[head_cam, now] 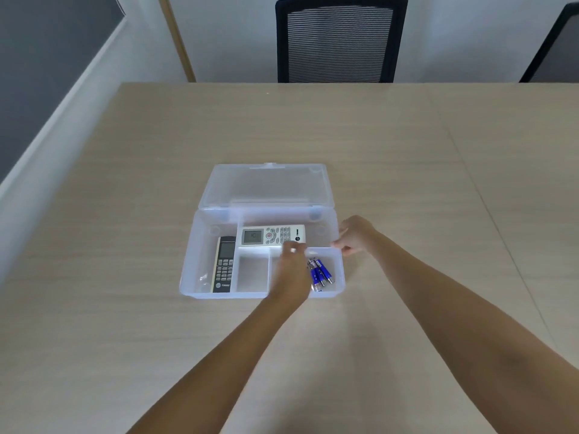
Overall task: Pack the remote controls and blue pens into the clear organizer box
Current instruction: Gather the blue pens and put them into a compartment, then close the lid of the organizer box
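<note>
Head view shows your left hand (289,270) reaching over the front right part of the clear organizer box (188,270), fingers curled downward at the inner tray's far rim; motion blur hides whether they pinch anything, so I cannot tell its grip. Your right hand (354,234) sits at the box's right edge, fingers bent and touching the far right corner of the removable tray (340,270) — it looks pinched on that rim, though the fingertips are blurred.

Just beside your left hand, in the tray's right compartment, lie the blue pens (321,274), bunched together with their tips toward the front edge. The tray's left compartment sits between your left hand and the black remote.

The white remote (269,235) lies crosswise in the box behind the tray, its screen toward the left. The black remote (224,264) lies lengthwise along the tray's left side, its screen toward the far edge, near the box's left wall but apart from it.

The lid (266,183) is open, tipped back from the rear edge. The box rests around the middle of the table (125,214); a black mesh chair (340,42) stands at the table's far edge.
</note>
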A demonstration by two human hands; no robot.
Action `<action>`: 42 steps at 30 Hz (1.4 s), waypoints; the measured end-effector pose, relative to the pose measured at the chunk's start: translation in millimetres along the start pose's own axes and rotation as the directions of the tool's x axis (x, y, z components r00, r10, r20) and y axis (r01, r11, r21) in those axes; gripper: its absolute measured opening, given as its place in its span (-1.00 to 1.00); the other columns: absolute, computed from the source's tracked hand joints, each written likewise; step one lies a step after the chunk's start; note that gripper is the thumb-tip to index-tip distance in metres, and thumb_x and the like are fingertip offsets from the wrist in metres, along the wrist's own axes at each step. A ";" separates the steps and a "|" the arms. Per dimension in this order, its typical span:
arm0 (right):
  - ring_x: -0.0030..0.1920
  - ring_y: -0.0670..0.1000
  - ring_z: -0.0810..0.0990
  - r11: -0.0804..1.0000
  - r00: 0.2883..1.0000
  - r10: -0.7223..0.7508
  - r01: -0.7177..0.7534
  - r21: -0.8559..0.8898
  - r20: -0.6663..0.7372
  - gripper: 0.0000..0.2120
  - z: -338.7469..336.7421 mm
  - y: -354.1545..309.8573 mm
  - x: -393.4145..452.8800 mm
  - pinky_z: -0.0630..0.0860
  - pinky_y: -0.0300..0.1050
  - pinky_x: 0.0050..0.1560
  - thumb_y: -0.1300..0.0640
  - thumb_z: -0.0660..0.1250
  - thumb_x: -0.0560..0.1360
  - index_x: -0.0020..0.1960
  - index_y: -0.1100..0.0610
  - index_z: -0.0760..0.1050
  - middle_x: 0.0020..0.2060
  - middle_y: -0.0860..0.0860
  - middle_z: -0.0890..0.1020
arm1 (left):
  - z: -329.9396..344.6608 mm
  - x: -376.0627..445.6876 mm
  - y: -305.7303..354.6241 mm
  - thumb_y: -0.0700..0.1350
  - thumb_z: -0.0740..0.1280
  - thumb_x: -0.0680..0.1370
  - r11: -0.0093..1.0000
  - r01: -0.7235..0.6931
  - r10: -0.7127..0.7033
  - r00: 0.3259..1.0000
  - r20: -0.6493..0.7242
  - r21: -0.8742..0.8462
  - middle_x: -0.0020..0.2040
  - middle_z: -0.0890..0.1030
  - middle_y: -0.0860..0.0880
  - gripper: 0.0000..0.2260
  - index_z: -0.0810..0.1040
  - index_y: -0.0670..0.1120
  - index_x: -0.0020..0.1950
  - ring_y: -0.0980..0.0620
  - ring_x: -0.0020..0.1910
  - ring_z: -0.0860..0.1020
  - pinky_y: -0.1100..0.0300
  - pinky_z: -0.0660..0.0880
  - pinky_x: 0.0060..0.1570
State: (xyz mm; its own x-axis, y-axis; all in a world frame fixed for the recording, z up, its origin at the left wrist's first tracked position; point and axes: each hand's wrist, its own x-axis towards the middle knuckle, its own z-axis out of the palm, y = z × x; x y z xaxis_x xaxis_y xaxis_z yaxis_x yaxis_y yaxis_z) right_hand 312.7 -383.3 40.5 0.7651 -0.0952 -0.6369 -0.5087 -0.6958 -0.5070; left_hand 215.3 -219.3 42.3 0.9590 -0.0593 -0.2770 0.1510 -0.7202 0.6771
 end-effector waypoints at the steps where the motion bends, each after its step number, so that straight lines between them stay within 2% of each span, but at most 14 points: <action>1: 0.04 0.20 0.69 0.999 0.999 -0.019 0.020 0.029 -0.039 -0.62 -0.4 -1.7 6.4 0.58 0.08 0.22 0.17 0.43 0.44 0.18 0.35 0.53 0.02 0.23 0.67 | -11.8 -5.2 -18.0 -0.23 0.24 0.55 1.000 -0.019 0.022 0.992 -0.126 0.019 0.41 0.32 -0.20 -0.60 0.35 -0.14 0.39 -0.04 0.18 0.45 0.27 0.43 0.07; 5: -0.02 0.06 0.47 0.965 0.981 -0.001 0.052 0.257 -0.196 -0.82 -1.3 -24.3 31.7 0.45 -0.07 0.04 0.03 0.32 0.53 -0.01 0.14 0.45 -0.03 0.10 0.42 | -59.2 -24.1 -106.4 0.36 0.28 0.41 0.910 0.282 -0.193 0.937 -0.291 0.304 0.56 -0.02 -0.24 -0.13 0.04 -0.01 0.56 -0.25 0.55 -0.06 -0.27 -0.02 0.46; 10: 0.26 0.19 0.51 0.911 0.989 -0.015 0.073 0.406 -0.145 -0.51 9.0 -87.6 56.9 0.43 -0.06 0.12 0.15 0.38 0.51 0.32 0.40 0.35 0.25 0.23 0.51 | -95.4 -29.4 -158.5 0.64 0.14 0.10 0.905 0.353 -0.308 0.928 -0.210 0.236 0.56 -0.28 -0.23 0.25 -0.23 0.02 0.57 -0.27 0.54 -0.21 -0.28 -0.05 0.49; 16: 0.18 0.16 0.57 0.855 0.999 -0.027 0.033 0.517 -0.019 -0.61 -6.4 -53.0 63.4 0.49 0.02 0.18 0.34 0.31 0.53 0.34 0.30 0.42 0.28 0.23 0.55 | -74.1 -32.9 -144.2 0.67 0.01 0.00 0.924 0.325 -0.288 0.938 -0.191 0.203 0.56 -0.27 -0.20 0.30 -0.29 0.01 0.56 -0.27 0.53 -0.14 -0.22 0.00 0.48; 20: 0.09 0.13 0.54 0.797 0.963 -0.089 0.222 0.561 -0.255 -0.57 -24.9 -36.6 2.9 0.47 0.01 0.06 0.42 0.35 0.43 0.27 0.30 0.37 0.10 0.20 0.52 | -72.5 -67.9 -127.0 0.65 0.12 0.04 0.951 0.243 -0.212 0.962 -0.172 0.190 0.56 -0.28 -0.17 0.30 -0.30 0.00 0.55 -0.26 0.54 -0.16 -0.21 0.03 0.48; 24: -0.04 0.02 0.48 0.802 0.873 -0.213 0.412 0.432 -0.438 -0.70 -10.2 -28.2 -19.7 0.43 -0.09 -0.03 -0.03 0.33 0.52 0.10 0.14 0.38 -0.05 0.05 0.49 | -73.7 -60.3 -130.3 0.53 0.34 0.11 0.951 0.280 -0.262 0.955 -0.139 0.129 0.56 -0.31 -0.13 0.31 -0.35 -0.01 0.54 -0.25 0.53 -0.17 -0.22 0.07 0.48; 28: 0.01 0.02 0.53 0.409 0.934 -0.269 0.331 0.850 -0.235 -0.37 -13.6 -25.2 -45.7 0.45 -0.14 -0.04 -0.40 -0.04 0.49 0.18 0.06 0.47 0.03 0.02 0.55 | -72.4 -54.7 -130.3 0.38 0.43 0.26 0.959 0.278 -0.284 0.949 -0.136 -0.061 0.57 -0.21 -0.04 0.20 -0.30 -0.02 0.56 -0.17 0.53 -0.13 -0.16 0.04 0.49; 29: 0.02 0.04 0.55 0.311 0.948 -0.275 0.243 0.919 -0.158 -0.31 -15.2 -25.3 -50.4 0.47 -0.13 -0.05 -0.47 -0.08 0.44 0.17 0.01 0.50 0.05 0.03 0.56 | -78.2 -53.7 -131.1 0.37 0.37 0.34 0.924 0.273 -0.315 0.941 -0.126 -0.268 0.59 -0.16 -0.02 0.09 -0.25 -0.02 0.57 -0.09 0.55 -0.12 -0.10 0.00 0.51; 31: 0.08 0.14 0.55 0.243 0.966 -0.255 0.111 0.964 -0.047 -0.26 -15.2 -21.9 -58.6 0.52 -0.04 0.05 -0.50 0.01 0.39 0.20 0.05 0.49 0.08 0.12 0.52 | -96.8 -54.3 -135.7 0.46 0.08 0.41 0.600 0.208 -0.369 0.929 -0.037 -0.772 0.61 0.02 -0.06 -0.09 -0.09 -0.02 0.59 0.03 0.56 0.03 0.03 0.01 0.52; 33: 0.03 0.14 0.62 0.356 0.965 -0.264 0.091 0.930 0.006 -0.38 -7.2 -10.7 -66.5 0.51 0.03 0.09 -0.39 0.14 0.46 0.21 0.10 0.45 0.00 0.14 0.61 | -115.2 -53.7 -151.6 0.52 -0.12 0.39 0.203 0.111 -0.406 0.914 0.020 -0.973 0.56 0.19 -0.17 -0.10 -0.08 0.01 0.59 -0.12 0.52 0.24 -0.09 0.15 0.50; 35: -0.01 0.11 0.61 0.533 0.958 -0.286 0.169 0.829 -0.012 -0.52 7.3 2.5 -70.5 0.46 -0.01 0.03 -0.22 0.30 0.46 0.16 0.14 0.47 -0.06 0.07 0.66 | -125.5 -49.0 -163.8 0.52 -0.14 0.40 0.097 0.057 -0.433 0.901 0.010 -0.994 0.54 0.21 -0.25 -0.13 -0.14 0.05 0.58 -0.21 0.49 0.28 -0.11 0.22 0.44; 37: 0.08 0.10 0.58 0.676 0.974 -0.206 0.211 0.707 -0.093 -0.47 24.7 12.5 -67.3 0.50 -0.02 0.04 -0.10 0.45 0.40 0.23 0.17 0.43 0.11 0.05 0.61 | -122.8 -43.5 -165.2 0.48 -0.06 0.45 0.181 0.084 -0.429 0.903 -0.001 -0.980 0.50 0.32 -0.20 -0.17 0.00 0.01 0.58 -0.18 0.48 0.32 -0.03 0.29 0.40; 39: 0.15 0.12 0.62 0.821 0.968 -0.188 0.249 0.514 -0.168 -0.42 39.8 18.5 -67.0 0.57 0.08 0.15 0.02 0.54 0.35 0.27 0.18 0.43 0.21 0.11 0.61 | -115.9 -40.3 -159.3 0.35 0.25 0.45 0.419 0.176 -0.440 0.897 -0.029 -0.891 0.38 0.48 -0.05 -0.30 0.26 0.00 0.47 -0.12 0.42 0.40 0.05 0.42 0.28; 42: 0.26 0.14 0.56 0.909 0.971 -0.203 0.234 0.344 -0.126 -0.25 63.8 32.1 -73.6 0.48 0.17 0.30 0.17 0.62 0.24 0.34 0.19 0.36 0.24 0.13 0.58 | -107.6 -46.0 -157.2 0.06 0.59 0.23 0.783 0.271 -0.389 0.915 -0.102 -0.560 0.31 0.46 -0.02 -0.18 0.33 -0.04 0.41 -0.10 0.33 0.45 -0.05 0.45 0.29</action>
State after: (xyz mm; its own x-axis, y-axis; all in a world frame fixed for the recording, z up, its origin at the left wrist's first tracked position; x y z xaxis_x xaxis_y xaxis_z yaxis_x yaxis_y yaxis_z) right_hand 214.9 -353.3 34.0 0.8957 -0.0411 -0.4427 -0.4191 -0.4104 -0.8099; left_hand 173.3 -29.1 22.0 0.8436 0.2966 -0.4476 0.5120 -0.1935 0.8369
